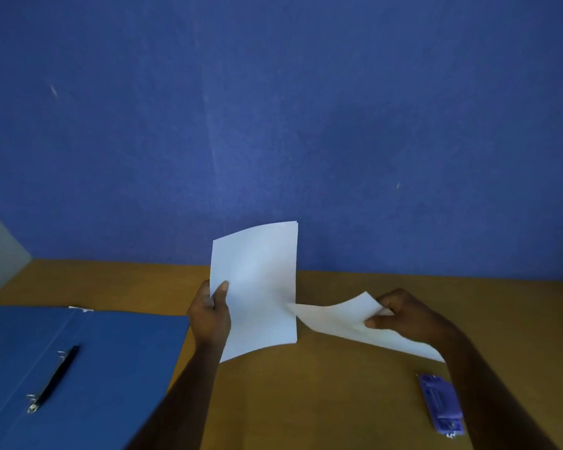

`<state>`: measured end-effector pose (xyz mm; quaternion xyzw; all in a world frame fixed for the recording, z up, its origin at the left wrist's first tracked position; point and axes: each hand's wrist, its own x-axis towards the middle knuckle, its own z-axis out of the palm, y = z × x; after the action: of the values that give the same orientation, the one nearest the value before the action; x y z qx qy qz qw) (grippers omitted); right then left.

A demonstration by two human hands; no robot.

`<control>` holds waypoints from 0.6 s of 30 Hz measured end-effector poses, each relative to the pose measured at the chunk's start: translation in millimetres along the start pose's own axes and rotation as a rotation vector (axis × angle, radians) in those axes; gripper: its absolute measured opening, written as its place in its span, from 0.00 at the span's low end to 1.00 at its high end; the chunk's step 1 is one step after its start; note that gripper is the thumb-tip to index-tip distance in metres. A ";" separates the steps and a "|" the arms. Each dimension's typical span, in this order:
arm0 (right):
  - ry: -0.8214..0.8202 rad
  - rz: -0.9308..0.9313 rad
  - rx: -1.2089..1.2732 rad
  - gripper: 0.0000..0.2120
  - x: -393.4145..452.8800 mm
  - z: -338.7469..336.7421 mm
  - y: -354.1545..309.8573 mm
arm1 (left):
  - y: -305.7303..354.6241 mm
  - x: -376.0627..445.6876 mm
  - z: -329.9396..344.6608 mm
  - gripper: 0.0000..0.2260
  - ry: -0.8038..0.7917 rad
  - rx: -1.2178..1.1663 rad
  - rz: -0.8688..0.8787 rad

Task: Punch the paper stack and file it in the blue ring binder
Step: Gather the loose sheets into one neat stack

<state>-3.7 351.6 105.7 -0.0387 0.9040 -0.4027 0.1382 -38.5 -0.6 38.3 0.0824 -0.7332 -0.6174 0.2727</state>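
Left hand (210, 315): you pinch the upright paper stack (255, 287) by its left edge.
Right hand (403, 315): you pinch a loose sheet (342, 323) at its corner.
Blue ring binder (111, 368): open, left of your left hand.
Hole punch (441, 405): below your right hand; bare table (322, 401) between.

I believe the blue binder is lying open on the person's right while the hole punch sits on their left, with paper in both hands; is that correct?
Not quite: the sides are swapped. The head view shows the blue binder open on the person's left and the hole punch on their right. The left hand does hold the paper stack, and the right hand a single sheet.
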 end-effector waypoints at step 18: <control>0.423 -0.163 0.900 0.22 22.0 46.7 -51.5 | 33.8 -19.9 17.4 0.07 -0.403 -0.372 -0.265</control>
<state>-13.8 279.5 109.1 0.0370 0.6429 -0.7612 -0.0771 -23.3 31.0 62.9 0.0018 -0.6297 -0.7753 0.0491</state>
